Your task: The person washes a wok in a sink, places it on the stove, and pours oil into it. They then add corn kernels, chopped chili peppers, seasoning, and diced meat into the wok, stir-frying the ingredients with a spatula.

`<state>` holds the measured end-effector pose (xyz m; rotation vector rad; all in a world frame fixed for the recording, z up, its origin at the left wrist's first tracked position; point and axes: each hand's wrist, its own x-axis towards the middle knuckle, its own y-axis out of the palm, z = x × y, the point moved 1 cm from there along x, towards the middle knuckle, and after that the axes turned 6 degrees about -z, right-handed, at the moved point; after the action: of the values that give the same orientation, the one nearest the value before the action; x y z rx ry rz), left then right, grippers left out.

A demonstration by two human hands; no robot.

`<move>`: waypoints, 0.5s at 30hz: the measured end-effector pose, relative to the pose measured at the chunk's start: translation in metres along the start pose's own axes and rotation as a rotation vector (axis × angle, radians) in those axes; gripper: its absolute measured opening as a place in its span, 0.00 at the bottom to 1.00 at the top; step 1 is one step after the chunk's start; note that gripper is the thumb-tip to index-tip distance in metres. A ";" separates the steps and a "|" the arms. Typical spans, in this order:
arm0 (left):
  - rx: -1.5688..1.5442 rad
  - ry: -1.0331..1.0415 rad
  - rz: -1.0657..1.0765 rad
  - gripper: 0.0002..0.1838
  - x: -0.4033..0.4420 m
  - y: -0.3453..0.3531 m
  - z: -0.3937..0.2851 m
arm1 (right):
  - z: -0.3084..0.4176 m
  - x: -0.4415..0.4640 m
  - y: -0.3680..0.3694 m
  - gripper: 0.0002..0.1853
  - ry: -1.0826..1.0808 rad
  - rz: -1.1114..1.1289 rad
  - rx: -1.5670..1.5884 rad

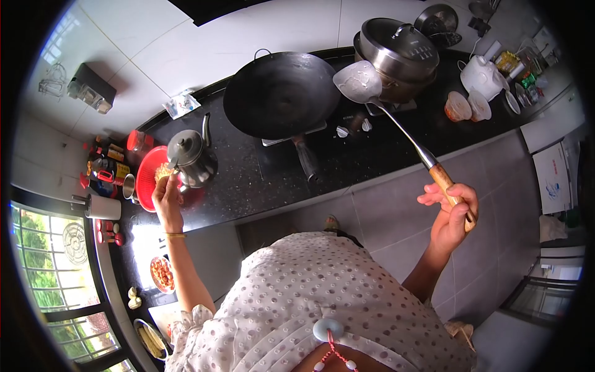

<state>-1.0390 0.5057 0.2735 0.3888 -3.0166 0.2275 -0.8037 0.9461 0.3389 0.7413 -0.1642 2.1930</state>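
Observation:
My right hand [455, 214] is wrapped round the wooden handle of a metal spatula [406, 127]. The spatula's blade is raised just right of a large black wok [282, 93] on the stove. On the left, my left hand [168, 197] is at the rim of a red plastic basket [150, 177], its fingers pressed together. Pale yellowish food [163, 171] shows at my left fingertips; whether they grip it is hard to tell. A metal kettle [191, 155] stands just right of the basket.
A lidded steel pot [396, 56] stands behind the spatula blade. At the right are a white appliance [481, 77] and two bowls [458, 107]. Bottles [111, 167] and a white knife block [103, 207] line the left, near a plate of chopped food [162, 274].

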 end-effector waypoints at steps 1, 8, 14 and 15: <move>0.001 0.000 0.000 0.12 -0.001 -0.001 0.000 | 0.001 -0.002 0.000 0.28 0.004 -0.003 0.006; -0.022 -0.001 -0.026 0.13 -0.004 0.000 -0.003 | -0.002 -0.001 0.000 0.26 0.020 0.013 0.054; -0.047 0.000 -0.061 0.13 -0.012 0.001 -0.002 | -0.018 0.020 0.026 0.16 0.258 0.042 0.145; -0.055 0.001 -0.068 0.13 -0.014 0.001 0.000 | -0.024 0.028 0.037 0.15 0.313 0.052 0.129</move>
<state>-1.0259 0.5098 0.2723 0.4847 -2.9950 0.1394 -0.8562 0.9476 0.3392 0.4573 0.1197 2.3537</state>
